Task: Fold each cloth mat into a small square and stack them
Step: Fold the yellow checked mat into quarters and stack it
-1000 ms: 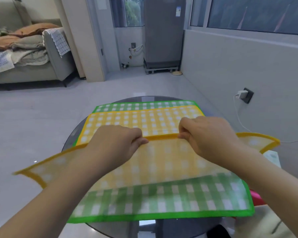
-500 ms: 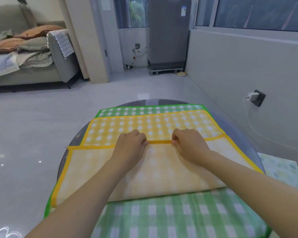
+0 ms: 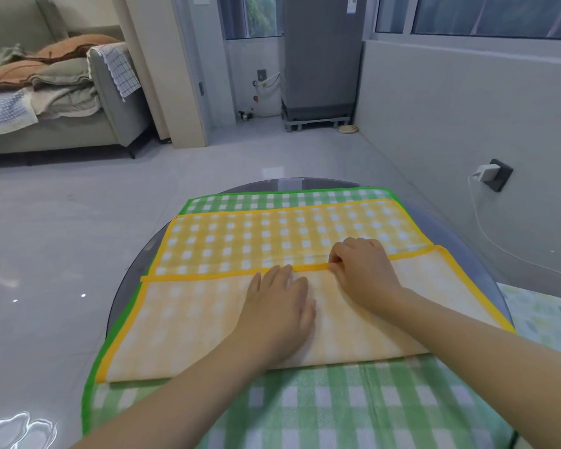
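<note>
Left hand [image 3: 277,306] lay flat on the folded yellow mat [image 3: 208,325]; right hand [image 3: 363,270] pinched its hem [image 3: 308,267] mid-bench

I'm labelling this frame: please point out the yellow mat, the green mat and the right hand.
yellow mat [image 3: 188,325]: head view, folded-over flap.
green mat [image 3: 353,413]: head view, near part.
right hand [image 3: 363,270]: head view, back of hand.

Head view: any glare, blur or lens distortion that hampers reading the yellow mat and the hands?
Head view: wide-angle bending at the edges; glare spots on the glossy floor; slight motion blur on the left hand; right hand and yellow mat read clearly under soft, even light.
</note>
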